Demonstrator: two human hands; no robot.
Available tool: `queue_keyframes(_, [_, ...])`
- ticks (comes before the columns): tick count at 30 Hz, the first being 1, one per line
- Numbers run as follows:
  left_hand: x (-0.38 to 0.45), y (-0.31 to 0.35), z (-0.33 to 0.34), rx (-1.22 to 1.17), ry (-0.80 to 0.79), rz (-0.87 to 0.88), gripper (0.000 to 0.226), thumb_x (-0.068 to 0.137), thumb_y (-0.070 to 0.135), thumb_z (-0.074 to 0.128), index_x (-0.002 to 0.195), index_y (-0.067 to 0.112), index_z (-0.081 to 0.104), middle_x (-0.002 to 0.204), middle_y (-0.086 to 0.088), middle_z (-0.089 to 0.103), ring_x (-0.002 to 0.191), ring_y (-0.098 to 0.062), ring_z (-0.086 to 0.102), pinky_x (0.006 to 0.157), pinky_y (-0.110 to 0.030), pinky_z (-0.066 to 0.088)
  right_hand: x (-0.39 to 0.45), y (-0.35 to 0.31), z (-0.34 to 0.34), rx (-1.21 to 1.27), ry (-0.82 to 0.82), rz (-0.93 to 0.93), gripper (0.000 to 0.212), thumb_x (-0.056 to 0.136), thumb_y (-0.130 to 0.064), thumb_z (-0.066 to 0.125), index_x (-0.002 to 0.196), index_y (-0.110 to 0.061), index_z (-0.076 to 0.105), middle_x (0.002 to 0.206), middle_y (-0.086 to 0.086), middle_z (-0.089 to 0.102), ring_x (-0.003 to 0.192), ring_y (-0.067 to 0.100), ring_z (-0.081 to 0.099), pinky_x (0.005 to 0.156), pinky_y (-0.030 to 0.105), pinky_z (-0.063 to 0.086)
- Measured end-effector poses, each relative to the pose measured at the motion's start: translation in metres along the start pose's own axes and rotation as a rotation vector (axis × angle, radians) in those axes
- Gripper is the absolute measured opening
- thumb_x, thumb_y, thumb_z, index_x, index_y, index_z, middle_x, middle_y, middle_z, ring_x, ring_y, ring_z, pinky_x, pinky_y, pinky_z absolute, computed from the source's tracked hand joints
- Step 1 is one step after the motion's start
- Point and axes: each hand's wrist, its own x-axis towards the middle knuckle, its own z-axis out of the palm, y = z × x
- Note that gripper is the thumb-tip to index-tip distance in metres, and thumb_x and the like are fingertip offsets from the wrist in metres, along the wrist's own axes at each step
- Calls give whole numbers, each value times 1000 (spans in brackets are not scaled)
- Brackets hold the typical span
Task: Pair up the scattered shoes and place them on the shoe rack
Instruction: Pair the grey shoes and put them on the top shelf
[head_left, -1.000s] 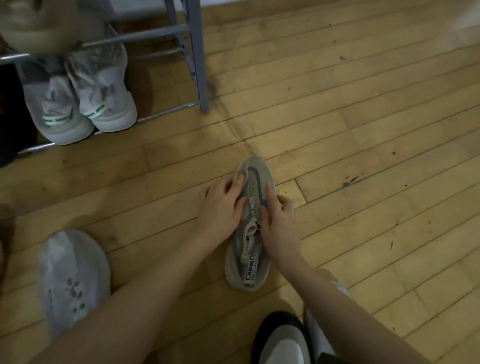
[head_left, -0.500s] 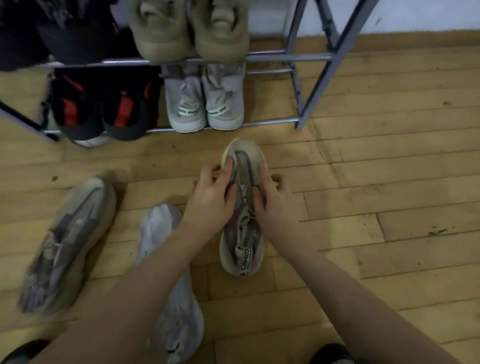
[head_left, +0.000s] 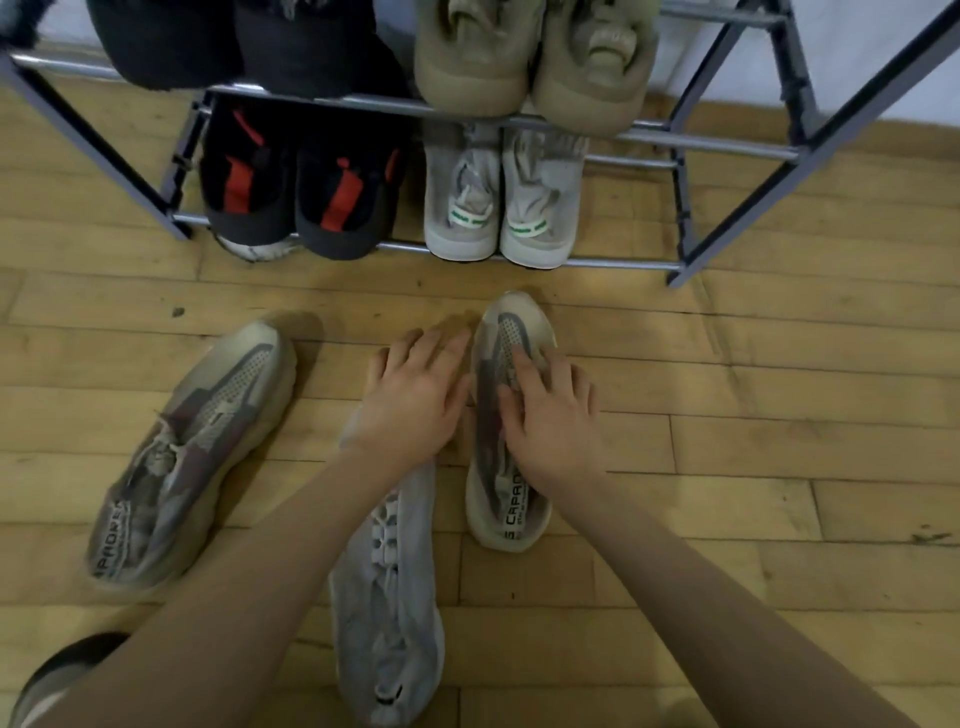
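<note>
A beige and grey sneaker (head_left: 506, 499) lies on the floor, toe toward the shoe rack (head_left: 727, 140). My right hand (head_left: 553, 421) rests on its top with fingers spread along the laces. My left hand (head_left: 415, 395) hovers just left of that sneaker with straight fingers and holds nothing. Its matching sneaker (head_left: 187, 457) lies tilted at the left. A pale grey sneaker (head_left: 389, 597) lies between them, partly under my left forearm.
On the rack's lower tier stand a black and red pair (head_left: 301, 192) and a grey pair with green tabs (head_left: 501, 208). The upper tier holds a tan pair (head_left: 535, 57) and dark shoes (head_left: 234, 41). Wooden floor stretches to the right.
My left hand has let go of the beige sneaker and moved off to its left. The right hand now lies flatter on top. The view has shifted up toward the rack.
</note>
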Motion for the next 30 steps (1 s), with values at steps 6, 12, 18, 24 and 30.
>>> queue_keyframes(6, [-25,-48,-38,50,119,-129,49,89,29,53,135,14,43,138,-14,48,125,-36,43,96,-51,36,19,-69,-3,100,-40,-163,46,96,-40,36,139,-25,36,141,9,38,127,32,35,104,49,26])
queue_keyframes(12, [-58,-109,-59,-27,75,-323,63,86,43,49,142,25,30,145,-11,37,131,-35,34,104,-50,26,40,-124,18,107,-169,-292,47,98,-42,30,143,-32,26,145,2,34,127,29,36,105,47,21])
queue_keyframes(18, [-92,-159,-53,122,-102,-389,86,79,70,40,147,32,5,152,-20,17,130,-41,31,104,-49,28,41,-160,56,107,-300,-398,49,99,-41,26,146,-28,19,147,1,33,130,23,36,102,44,23])
queue_keyframes(24, [-93,-168,-49,35,-67,-400,85,79,60,53,147,25,15,144,-19,33,119,-41,42,91,-47,43,36,-168,73,194,-278,-400,51,100,-33,31,148,-21,17,144,3,34,129,19,34,105,41,22])
queue_keyframes(30, [-85,-152,-54,-65,-17,-365,74,78,51,61,143,28,32,142,-18,39,120,-38,42,94,-47,42,34,-157,60,325,-237,-325,50,98,-33,35,146,-23,23,143,7,31,123,28,38,103,41,34])
